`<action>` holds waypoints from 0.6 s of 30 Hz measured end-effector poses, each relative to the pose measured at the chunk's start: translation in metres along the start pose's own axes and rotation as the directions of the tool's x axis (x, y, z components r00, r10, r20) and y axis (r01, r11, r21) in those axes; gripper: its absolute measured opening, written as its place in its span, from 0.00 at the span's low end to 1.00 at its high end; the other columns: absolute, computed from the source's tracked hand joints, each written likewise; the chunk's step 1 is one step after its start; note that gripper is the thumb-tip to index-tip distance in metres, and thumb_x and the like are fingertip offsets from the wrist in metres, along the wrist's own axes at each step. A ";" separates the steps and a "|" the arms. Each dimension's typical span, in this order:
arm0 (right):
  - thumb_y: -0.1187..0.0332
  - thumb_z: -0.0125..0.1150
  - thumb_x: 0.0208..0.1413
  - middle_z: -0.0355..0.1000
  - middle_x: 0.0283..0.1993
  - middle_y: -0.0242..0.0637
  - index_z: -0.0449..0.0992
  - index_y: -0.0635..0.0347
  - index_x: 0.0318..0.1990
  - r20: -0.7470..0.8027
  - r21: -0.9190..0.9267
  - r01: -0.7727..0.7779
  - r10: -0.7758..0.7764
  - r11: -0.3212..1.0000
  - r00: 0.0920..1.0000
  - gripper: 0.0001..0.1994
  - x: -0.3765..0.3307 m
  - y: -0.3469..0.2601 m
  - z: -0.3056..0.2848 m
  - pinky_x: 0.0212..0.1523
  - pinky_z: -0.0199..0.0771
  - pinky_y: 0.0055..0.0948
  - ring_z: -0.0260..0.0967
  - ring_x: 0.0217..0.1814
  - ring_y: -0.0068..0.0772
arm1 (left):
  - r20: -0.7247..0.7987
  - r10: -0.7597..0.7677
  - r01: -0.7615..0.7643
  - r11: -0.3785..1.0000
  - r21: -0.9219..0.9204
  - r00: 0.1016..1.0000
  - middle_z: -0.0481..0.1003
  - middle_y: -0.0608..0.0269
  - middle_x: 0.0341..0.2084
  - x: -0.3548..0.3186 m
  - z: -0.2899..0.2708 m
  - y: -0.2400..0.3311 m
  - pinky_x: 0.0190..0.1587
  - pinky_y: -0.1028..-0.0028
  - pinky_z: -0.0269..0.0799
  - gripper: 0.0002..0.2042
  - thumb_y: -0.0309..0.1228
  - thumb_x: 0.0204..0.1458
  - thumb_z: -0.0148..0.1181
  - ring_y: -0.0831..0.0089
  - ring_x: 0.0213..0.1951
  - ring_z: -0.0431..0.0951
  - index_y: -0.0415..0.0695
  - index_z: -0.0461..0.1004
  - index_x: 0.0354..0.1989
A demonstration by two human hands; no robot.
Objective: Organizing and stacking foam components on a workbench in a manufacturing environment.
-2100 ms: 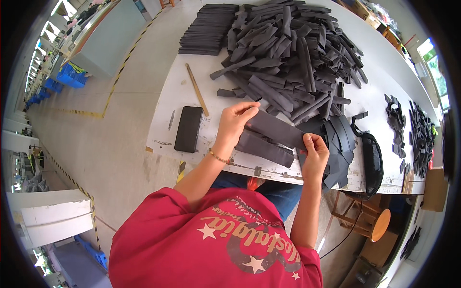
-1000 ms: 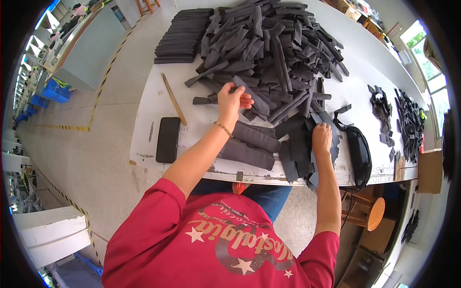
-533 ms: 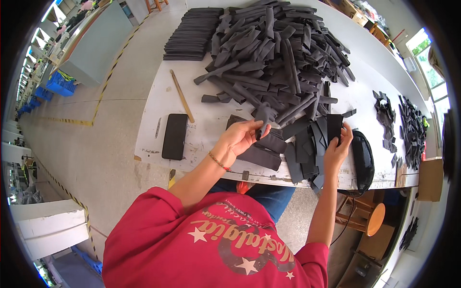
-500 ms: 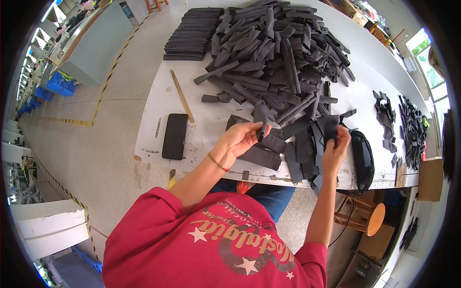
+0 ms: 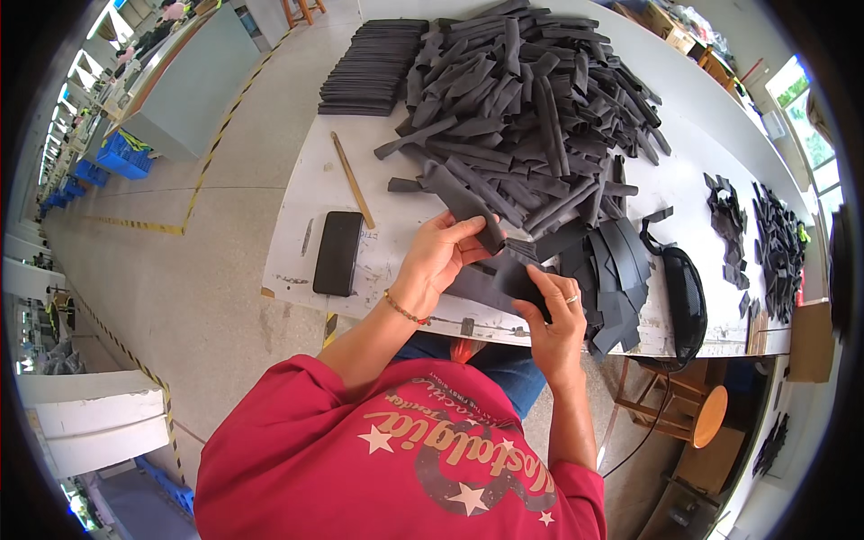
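Observation:
My left hand [image 5: 436, 256] is closed on a dark grey fabric tube [image 5: 462, 200], its near end tilted toward me. Close by on the right, my right hand [image 5: 556, 317] pinches a flat black piece [image 5: 518, 283] between thumb and fingers. That piece is just below the tube's near end; whether they touch I cannot tell. Under my hands lie flat dark fabric pieces [image 5: 472, 290], partly hidden. Beside my right hand, a fanned stack of flat black pieces [image 5: 621, 265] rests at the table's near edge.
A big heap of dark fabric tubes [image 5: 531, 99] covers the table's far middle, with a neat stack [image 5: 373, 67] at its left. A black phone [image 5: 338, 254] and a wooden stick [image 5: 352, 180] lie left. To the right are a glossy black object [image 5: 686, 301] and dark scraps [image 5: 727, 229].
My right hand has moved left from the stack of flat pieces, bringing one black piece beside the tube. The tube in my left hand now extends up and to the left.

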State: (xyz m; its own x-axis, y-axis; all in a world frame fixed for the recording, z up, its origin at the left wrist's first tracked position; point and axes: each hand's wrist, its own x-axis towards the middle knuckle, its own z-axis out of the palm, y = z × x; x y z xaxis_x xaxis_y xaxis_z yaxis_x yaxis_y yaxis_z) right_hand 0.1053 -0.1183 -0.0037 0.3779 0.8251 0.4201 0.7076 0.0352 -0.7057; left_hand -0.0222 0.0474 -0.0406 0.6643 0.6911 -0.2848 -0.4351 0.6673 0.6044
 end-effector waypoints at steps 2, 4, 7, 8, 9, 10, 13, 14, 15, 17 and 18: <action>0.73 0.71 0.40 0.71 0.38 0.36 0.78 0.59 0.47 0.020 -0.130 0.141 -0.140 0.981 0.990 0.21 0.004 -0.004 0.001 0.44 0.64 0.35 0.67 0.39 0.38 | -0.011 -0.013 0.013 1.000 0.000 1.000 0.77 0.51 0.41 0.000 0.000 -0.001 0.45 0.62 0.81 0.09 0.23 0.57 0.54 0.59 0.43 0.80 0.35 0.71 0.46; 0.71 0.71 0.40 0.71 0.37 0.33 0.79 0.57 0.45 0.001 -0.126 0.163 -0.164 0.979 0.986 0.20 0.008 -0.004 0.003 0.43 0.61 0.34 0.66 0.37 0.35 | -0.001 -0.045 0.045 0.998 0.035 0.999 0.77 0.49 0.42 0.001 -0.002 -0.002 0.47 0.62 0.80 0.11 0.24 0.58 0.53 0.58 0.44 0.80 0.34 0.71 0.48; 0.73 0.70 0.41 0.71 0.37 0.31 0.79 0.56 0.45 -0.001 -0.189 0.211 -0.215 0.959 0.977 0.18 0.013 -0.003 0.001 0.43 0.62 0.34 0.66 0.37 0.35 | 0.083 -0.105 0.109 0.994 -0.034 0.991 0.75 0.47 0.46 -0.001 -0.004 0.002 0.51 0.61 0.77 0.13 0.24 0.60 0.51 0.56 0.47 0.79 0.33 0.69 0.51; 0.73 0.70 0.41 0.71 0.36 0.30 0.79 0.56 0.44 -0.004 -0.195 0.216 -0.221 0.957 0.975 0.18 0.014 -0.001 0.000 0.43 0.62 0.34 0.66 0.37 0.34 | 0.084 -0.104 0.108 0.994 -0.034 0.991 0.75 0.47 0.46 -0.001 -0.004 0.003 0.51 0.61 0.77 0.13 0.24 0.60 0.51 0.56 0.47 0.79 0.33 0.69 0.51; 0.73 0.69 0.41 0.71 0.36 0.29 0.79 0.55 0.44 -0.006 -0.200 0.221 -0.227 0.955 0.974 0.18 0.015 0.000 -0.001 0.43 0.61 0.34 0.66 0.37 0.34 | 0.125 -0.129 0.136 0.989 -0.050 0.984 0.75 0.45 0.47 -0.001 -0.004 0.004 0.53 0.61 0.75 0.13 0.24 0.60 0.50 0.55 0.48 0.78 0.33 0.68 0.52; 0.73 0.69 0.41 0.71 0.36 0.29 0.79 0.55 0.44 -0.004 -0.197 0.223 -0.229 0.955 0.974 0.18 0.016 -0.001 -0.002 0.43 0.61 0.34 0.66 0.37 0.34 | 0.164 -0.151 0.164 0.984 -0.065 0.975 0.74 0.44 0.49 -0.002 -0.005 0.004 0.55 0.60 0.74 0.14 0.24 0.61 0.48 0.54 0.49 0.77 0.33 0.67 0.54; 0.74 0.69 0.41 0.71 0.36 0.29 0.79 0.55 0.43 0.025 -0.190 0.224 -0.223 0.956 0.974 0.17 0.018 -0.006 -0.005 0.43 0.61 0.33 0.67 0.37 0.33 | 0.197 -0.192 0.213 0.973 -0.093 0.961 0.72 0.42 0.51 -0.001 -0.008 0.005 0.56 0.59 0.72 0.15 0.24 0.61 0.47 0.53 0.52 0.75 0.33 0.66 0.55; 0.75 0.69 0.41 0.71 0.36 0.29 0.79 0.55 0.43 0.030 -0.185 0.231 -0.230 0.955 0.973 0.17 0.019 -0.006 -0.006 0.43 0.61 0.33 0.67 0.37 0.33 | 0.196 -0.192 0.213 0.973 -0.093 0.962 0.72 0.42 0.51 0.000 -0.009 0.005 0.56 0.59 0.72 0.15 0.24 0.61 0.47 0.53 0.52 0.75 0.33 0.66 0.55; 0.75 0.69 0.41 0.71 0.36 0.29 0.79 0.55 0.43 0.035 -0.180 0.238 -0.236 0.954 0.971 0.17 0.019 -0.007 -0.007 0.43 0.61 0.33 0.67 0.37 0.33 | 0.212 -0.191 0.214 0.973 -0.092 0.959 0.72 0.42 0.51 0.000 -0.009 0.004 0.57 0.59 0.72 0.15 0.24 0.61 0.47 0.53 0.52 0.75 0.33 0.65 0.55; 0.75 0.69 0.41 0.71 0.36 0.29 0.79 0.55 0.43 0.038 -0.202 0.244 -0.242 0.948 0.970 0.17 0.020 -0.008 -0.008 0.43 0.62 0.33 0.67 0.37 0.33 | 0.227 -0.190 0.214 0.973 -0.090 0.955 0.71 0.41 0.52 0.000 -0.010 0.003 0.57 0.58 0.71 0.15 0.24 0.62 0.46 0.52 0.53 0.75 0.32 0.65 0.55; 0.75 0.69 0.41 0.71 0.36 0.28 0.79 0.55 0.43 0.040 -0.224 0.250 -0.248 0.942 0.968 0.17 0.021 -0.008 -0.008 0.43 0.62 0.33 0.67 0.37 0.33 | 0.240 -0.195 0.220 0.972 -0.082 0.951 0.71 0.41 0.52 0.001 -0.011 0.003 0.58 0.58 0.71 0.15 0.24 0.62 0.46 0.53 0.53 0.74 0.32 0.65 0.56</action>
State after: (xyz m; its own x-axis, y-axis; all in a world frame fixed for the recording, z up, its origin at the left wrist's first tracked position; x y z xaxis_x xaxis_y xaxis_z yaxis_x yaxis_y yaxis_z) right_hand 0.1124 -0.1056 0.0151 0.1665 0.8127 0.5584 0.8950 0.1131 -0.4314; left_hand -0.0294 0.0527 -0.0475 0.8625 0.4605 -0.2101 -0.3268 0.8235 0.4637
